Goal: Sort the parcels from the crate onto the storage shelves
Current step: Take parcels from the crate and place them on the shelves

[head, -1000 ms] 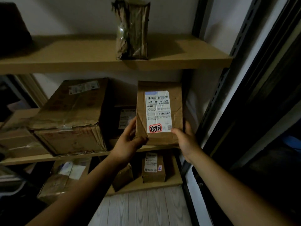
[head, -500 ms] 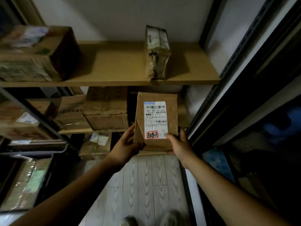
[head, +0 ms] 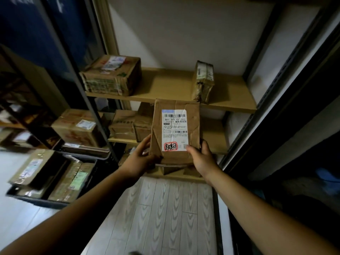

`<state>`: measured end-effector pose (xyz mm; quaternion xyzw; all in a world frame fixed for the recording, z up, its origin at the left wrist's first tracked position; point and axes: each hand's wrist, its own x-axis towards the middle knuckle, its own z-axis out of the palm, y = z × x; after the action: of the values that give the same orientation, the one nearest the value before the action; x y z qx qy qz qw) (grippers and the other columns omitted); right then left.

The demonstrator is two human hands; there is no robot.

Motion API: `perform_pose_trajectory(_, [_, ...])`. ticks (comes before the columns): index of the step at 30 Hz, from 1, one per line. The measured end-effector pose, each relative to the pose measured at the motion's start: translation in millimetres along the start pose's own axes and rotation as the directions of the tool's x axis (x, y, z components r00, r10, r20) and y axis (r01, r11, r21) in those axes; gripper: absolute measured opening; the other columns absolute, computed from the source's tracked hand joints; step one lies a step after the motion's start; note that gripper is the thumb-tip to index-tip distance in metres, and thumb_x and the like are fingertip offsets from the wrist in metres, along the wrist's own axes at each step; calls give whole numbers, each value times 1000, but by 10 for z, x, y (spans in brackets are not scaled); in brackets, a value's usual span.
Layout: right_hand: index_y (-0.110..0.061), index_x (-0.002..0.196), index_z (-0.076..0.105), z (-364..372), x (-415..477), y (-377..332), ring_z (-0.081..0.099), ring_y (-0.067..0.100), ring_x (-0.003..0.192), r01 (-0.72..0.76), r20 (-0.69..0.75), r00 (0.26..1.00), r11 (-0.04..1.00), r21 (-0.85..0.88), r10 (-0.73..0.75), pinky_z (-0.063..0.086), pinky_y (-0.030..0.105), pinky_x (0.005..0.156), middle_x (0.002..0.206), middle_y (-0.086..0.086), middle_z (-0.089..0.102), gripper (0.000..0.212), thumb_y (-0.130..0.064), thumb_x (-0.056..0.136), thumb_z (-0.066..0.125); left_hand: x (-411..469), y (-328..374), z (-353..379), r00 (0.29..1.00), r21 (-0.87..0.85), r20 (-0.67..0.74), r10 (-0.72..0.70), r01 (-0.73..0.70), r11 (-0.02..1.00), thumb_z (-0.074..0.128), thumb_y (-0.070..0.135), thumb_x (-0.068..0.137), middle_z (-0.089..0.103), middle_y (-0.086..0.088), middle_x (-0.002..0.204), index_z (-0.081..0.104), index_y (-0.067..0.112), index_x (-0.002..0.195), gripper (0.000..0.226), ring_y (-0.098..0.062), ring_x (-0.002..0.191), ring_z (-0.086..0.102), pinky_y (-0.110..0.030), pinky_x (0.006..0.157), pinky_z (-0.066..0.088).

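You hold the brown parcel (head: 176, 133) upright in mid-air before the shelving, its white label (head: 174, 129) facing you and its top crossing the upper shelf (head: 165, 85) edge. Your left hand (head: 138, 161) grips its lower left edge; your right hand (head: 202, 159) clasps the lower right corner, thumb on the label. The dark crate (head: 103, 168) sits low at left, parcels inside.

Two bare forearms extend forward from the lower corners and converge at mid-frame, elbows out of view. The left hand (head: 139, 159) grips the lower left edge of an upright parcel (head: 192, 124), fingers curled round it. The right hand (head: 202, 160) holds the lower right corner, thumb pressed flat on the front face and fingers wrapped behind the side. Both hands sit roughly level, the parcel between them.
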<state>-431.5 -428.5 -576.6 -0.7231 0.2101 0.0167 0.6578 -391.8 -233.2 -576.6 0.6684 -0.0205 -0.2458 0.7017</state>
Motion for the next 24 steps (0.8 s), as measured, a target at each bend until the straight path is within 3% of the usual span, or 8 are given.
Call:
perform_pose_trajectory(2, [-24, 136, 38, 128, -121, -129, 52, 20, 116, 24, 26, 999, 1000, 1, -24, 42, 36, 100, 123, -3, 56, 45, -27, 94, 55, -155, 88, -133, 1000, 5, -17, 13, -13, 1000, 63, 1, 85, 52, 7, 128, 32, 43, 140, 76, -22, 100, 63, -38, 76, 54])
perform_pose_trajectory(6, [-24, 136, 38, 459, -278, -355, 50, 18, 118, 73, 84, 994, 997, 11, -74, 41, 32, 98, 125, -3, 55, 44, -26, 95, 54, -403, 248, -447, 997, 6, -34, 63, -63, 998, 67, 7, 80, 55, 0, 129, 32, 40, 142, 78, -17, 86, 65, -36, 68, 49])
perform_pose_trajectory(10, [-24, 134, 40, 958, -409, -493, 51, 16, 115, 116, 87, 989, 993, 24, -118, 40, 29, 94, 116, -8, 54, 43, -27, 94, 55, -665, 375, -912, 992, 43, -69, 102, -99, 994, 63, 2, 84, 56, -1, 128, 33, 40, 139, 74, -27, 104, 63, -55, 90, 48])
perform_pose_trajectory(15, [-32, 119, 42, 1905, -588, -578, 53, 18, 113, 128, 121, 984, 992, 25, -130, 41, 37, 101, 115, -7, 58, 30, -31, 93, 57, -1087, 514, -1745, 985, 7, -136, 108, -108, 994, 54, -7, 87, 61, 7, 110, 40, 39, 127, 62, -15, 87, 63, -25, 59, 55])
perform_pose_trajectory(18, [-34, 116, 43, 2513, -706, -619, 53, 17, 113, 148, 154, 977, 989, 16, -149, 39, 37, 103, 119, -6, 59, 28, -33, 92, 57, -1341, 544, -2290, 974, 57, -191, 125, -116, 992, 55, -8, 86, 62, 9, 106, 41, 41, 126, 65, -13, 79, 65, -37, 70, 48])
perform_pose_trajectory(20, [-32, 117, 44, 2922, -777, -656, 54, 17, 113, 155, 188, 970, 988, 17, -156, 40, 38, 104, 120, -5, 60, 28, -32, 92, 57, -1509, 536, -2675, 964, 86, -232, 126, -109, 990, 56, -7, 86, 63, 8, 109, 39, 40, 133, 68, -10, 78, 67, -36, 68, 49])
perform_pose_trajectory(22, [-31, 116, 44, 3310, -837, -690, 55, 18, 113, 156, 214, 964, 988, 19, -156, 41, 37, 102, 118, -5, 60, 27, -31, 92, 57, -1664, 544, -3040, 960, 95, -255, 116, -94, 991, 56, -6, 86, 59, -1, 121, 35, 38, 140, 73, -19, 92, 65, -42, 72, 53])
perform_pose_trajectory(24, [-27, 121, 44, 3562, -880, -729, 53, 15, 109, 155, 233, 960, 988, 10, -153, 39, 30, 96, 116, -6, 58, 29, -30, 94, 55, -1754, 567, -3285, 957, 109, -270, 110, -83, 991, 56, -6, 86, 56, -5, 124, 34, 37, 142, 74, -27, 102, 61, -53, 88, 49])
